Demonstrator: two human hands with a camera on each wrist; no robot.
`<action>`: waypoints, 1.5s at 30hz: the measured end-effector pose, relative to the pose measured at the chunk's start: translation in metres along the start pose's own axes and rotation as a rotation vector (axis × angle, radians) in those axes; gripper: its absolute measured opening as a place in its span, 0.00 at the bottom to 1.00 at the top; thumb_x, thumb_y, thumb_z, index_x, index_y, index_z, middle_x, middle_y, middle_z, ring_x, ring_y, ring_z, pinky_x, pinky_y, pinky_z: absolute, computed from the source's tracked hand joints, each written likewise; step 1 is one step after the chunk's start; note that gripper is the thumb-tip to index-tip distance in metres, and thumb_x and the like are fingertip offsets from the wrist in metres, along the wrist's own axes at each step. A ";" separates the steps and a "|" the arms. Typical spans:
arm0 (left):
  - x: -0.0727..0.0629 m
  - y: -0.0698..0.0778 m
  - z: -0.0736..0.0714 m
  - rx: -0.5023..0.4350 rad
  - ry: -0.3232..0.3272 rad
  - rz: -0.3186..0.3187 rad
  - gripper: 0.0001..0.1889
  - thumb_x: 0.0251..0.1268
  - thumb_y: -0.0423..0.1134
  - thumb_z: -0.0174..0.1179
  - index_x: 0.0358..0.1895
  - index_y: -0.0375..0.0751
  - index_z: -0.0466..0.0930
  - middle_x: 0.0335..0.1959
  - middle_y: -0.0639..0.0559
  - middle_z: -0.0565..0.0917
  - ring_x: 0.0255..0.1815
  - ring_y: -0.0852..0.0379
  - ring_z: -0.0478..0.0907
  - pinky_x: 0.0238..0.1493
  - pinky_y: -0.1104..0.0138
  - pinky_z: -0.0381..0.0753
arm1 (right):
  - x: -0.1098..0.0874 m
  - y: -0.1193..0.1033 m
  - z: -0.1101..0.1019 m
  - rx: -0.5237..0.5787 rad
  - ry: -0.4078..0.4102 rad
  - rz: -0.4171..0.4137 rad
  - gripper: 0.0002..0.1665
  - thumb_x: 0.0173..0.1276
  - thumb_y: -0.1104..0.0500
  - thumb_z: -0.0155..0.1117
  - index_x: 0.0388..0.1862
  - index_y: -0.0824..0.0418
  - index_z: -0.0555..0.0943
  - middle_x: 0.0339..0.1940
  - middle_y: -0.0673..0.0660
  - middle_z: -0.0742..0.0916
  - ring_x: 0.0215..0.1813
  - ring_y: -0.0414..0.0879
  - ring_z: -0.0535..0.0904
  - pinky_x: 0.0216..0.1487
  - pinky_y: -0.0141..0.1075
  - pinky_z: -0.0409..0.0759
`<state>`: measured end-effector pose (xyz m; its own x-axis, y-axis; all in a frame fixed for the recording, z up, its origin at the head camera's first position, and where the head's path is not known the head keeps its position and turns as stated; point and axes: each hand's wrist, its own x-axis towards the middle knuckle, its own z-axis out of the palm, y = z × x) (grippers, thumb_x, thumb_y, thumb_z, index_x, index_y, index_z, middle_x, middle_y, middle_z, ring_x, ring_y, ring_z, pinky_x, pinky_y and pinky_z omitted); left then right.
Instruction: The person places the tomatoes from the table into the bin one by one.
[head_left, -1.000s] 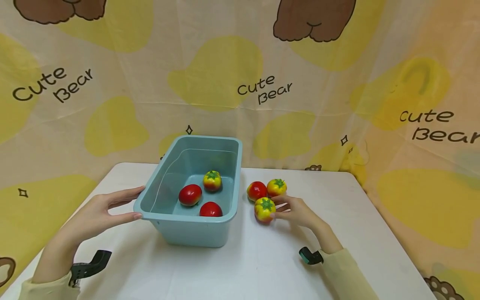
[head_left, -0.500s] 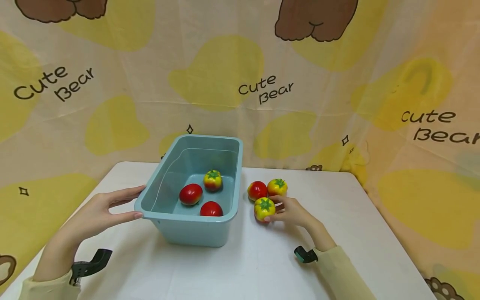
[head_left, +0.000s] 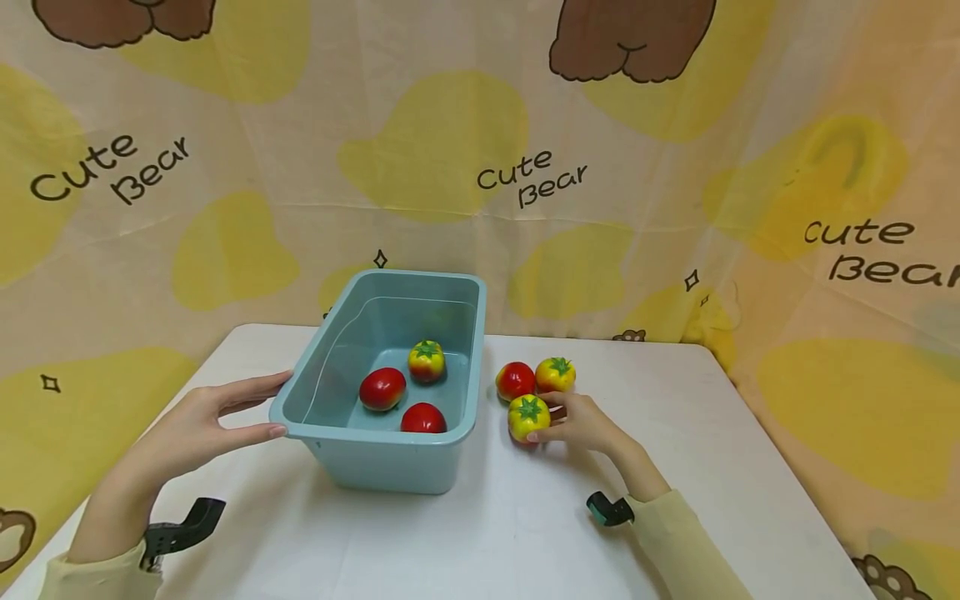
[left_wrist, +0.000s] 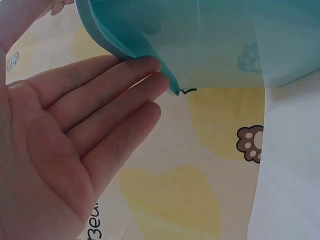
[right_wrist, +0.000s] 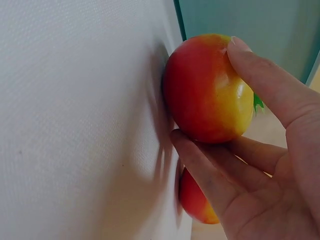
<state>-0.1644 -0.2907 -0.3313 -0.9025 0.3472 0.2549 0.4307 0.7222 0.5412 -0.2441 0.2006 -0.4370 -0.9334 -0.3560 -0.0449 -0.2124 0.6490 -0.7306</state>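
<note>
My left hand [head_left: 193,427] touches the left rim of a light blue plastic tub [head_left: 382,462], fingers and thumb stretched out. In the left wrist view, straight fingertips [left_wrist: 150,65] meet the tub's rim. To the right of the tub, my right hand [head_left: 588,427] holds a yellow-and-red tomato [head_left: 528,417] with a green calyx, thumb on one side and fingers on the other. The right wrist view has this tomato [right_wrist: 205,90] close to the tabletop. Just behind it lie a red tomato [head_left: 515,381] and another yellow one [head_left: 556,374].
Inside the tub are two red tomatoes, one at the left [head_left: 382,389] and one near the front [head_left: 423,418], plus a yellow-red tomato [head_left: 427,362]. The white table [head_left: 510,533] ends against a patterned cloth backdrop [head_left: 420,150]. Both wrists wear black straps.
My right hand has shifted slightly left, its thumb moving further around the front of the yellow tomato. The left hand and the tub stay in place.
</note>
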 end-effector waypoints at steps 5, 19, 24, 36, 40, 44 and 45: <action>0.001 0.000 0.000 0.007 -0.004 -0.005 0.32 0.54 0.47 0.69 0.65 0.58 0.71 0.60 0.57 0.79 0.54 0.85 0.67 0.49 0.87 0.67 | -0.002 0.001 0.000 0.014 0.005 0.022 0.43 0.51 0.46 0.76 0.62 0.65 0.74 0.51 0.57 0.83 0.47 0.48 0.79 0.50 0.39 0.81; 0.001 -0.001 0.001 0.008 0.000 0.000 0.32 0.54 0.47 0.70 0.65 0.58 0.71 0.60 0.58 0.79 0.53 0.84 0.67 0.49 0.86 0.67 | -0.007 0.003 -0.002 0.005 0.016 0.014 0.43 0.49 0.46 0.77 0.61 0.65 0.75 0.50 0.56 0.84 0.47 0.47 0.80 0.50 0.39 0.81; 0.001 -0.002 0.001 0.005 -0.004 -0.005 0.32 0.54 0.47 0.69 0.65 0.59 0.71 0.60 0.58 0.78 0.54 0.84 0.68 0.49 0.86 0.68 | -0.010 0.001 -0.003 -0.001 0.023 0.018 0.44 0.49 0.44 0.77 0.62 0.64 0.74 0.51 0.56 0.83 0.47 0.47 0.80 0.50 0.40 0.81; -0.001 0.000 0.001 -0.010 0.000 0.002 0.32 0.55 0.46 0.69 0.65 0.58 0.71 0.61 0.57 0.78 0.54 0.84 0.67 0.49 0.87 0.67 | -0.014 -0.002 -0.008 -0.008 0.038 0.009 0.44 0.49 0.44 0.77 0.62 0.61 0.75 0.51 0.55 0.83 0.48 0.48 0.80 0.50 0.41 0.82; 0.000 0.000 0.001 -0.006 0.003 0.008 0.32 0.54 0.46 0.69 0.65 0.58 0.71 0.60 0.58 0.78 0.54 0.84 0.68 0.49 0.87 0.67 | -0.015 -0.002 -0.009 -0.006 0.040 0.006 0.43 0.49 0.44 0.76 0.62 0.60 0.75 0.51 0.55 0.83 0.49 0.48 0.80 0.50 0.41 0.81; 0.000 -0.001 0.001 -0.001 0.006 0.014 0.32 0.54 0.45 0.69 0.65 0.58 0.71 0.60 0.59 0.78 0.54 0.84 0.67 0.49 0.87 0.66 | -0.018 -0.003 -0.011 -0.001 0.042 -0.011 0.43 0.50 0.44 0.76 0.63 0.61 0.74 0.51 0.55 0.83 0.49 0.49 0.79 0.50 0.41 0.81; 0.000 -0.001 0.001 -0.002 0.006 0.016 0.32 0.54 0.45 0.70 0.65 0.58 0.71 0.60 0.59 0.78 0.54 0.84 0.67 0.49 0.87 0.66 | -0.019 -0.003 -0.012 -0.003 0.042 -0.019 0.43 0.50 0.44 0.76 0.63 0.61 0.74 0.51 0.55 0.83 0.49 0.49 0.80 0.50 0.41 0.81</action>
<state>-0.1648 -0.2910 -0.3321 -0.8954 0.3549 0.2688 0.4452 0.7153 0.5386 -0.2295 0.2133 -0.4258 -0.9406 -0.3396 -0.0020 -0.2310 0.6442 -0.7292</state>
